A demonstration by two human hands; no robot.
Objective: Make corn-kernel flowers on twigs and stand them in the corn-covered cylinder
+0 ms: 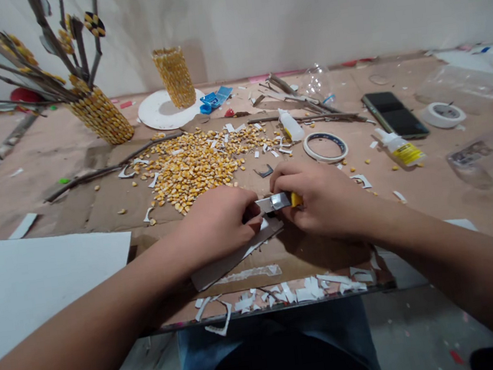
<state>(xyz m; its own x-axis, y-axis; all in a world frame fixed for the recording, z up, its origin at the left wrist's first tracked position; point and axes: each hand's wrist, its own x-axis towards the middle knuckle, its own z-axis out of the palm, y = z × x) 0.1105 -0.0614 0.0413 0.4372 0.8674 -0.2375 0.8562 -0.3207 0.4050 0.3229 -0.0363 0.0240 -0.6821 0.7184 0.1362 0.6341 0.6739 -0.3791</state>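
Note:
My right hand (323, 200) is closed around a yellow-handled utility knife (280, 201), its metal end pointing left. My left hand (221, 220) is curled with its fingers pressed on a strip of white card (224, 266) that lies on brown cardboard (317, 254), and its fingertips meet the knife's metal tip. Both hands sit close together near the table's front edge. Just beyond them spreads a pile of corn kernels (191, 164).
A white sheet (39, 280) lies front left. Paper scraps (285, 293) litter the front edge. Farther back stand a kernel-covered vase with branches (100, 115), a kernel-covered cylinder (174, 77) on a white plate, tape rings (325, 147), glue bottles (400, 148) and a phone (394, 114).

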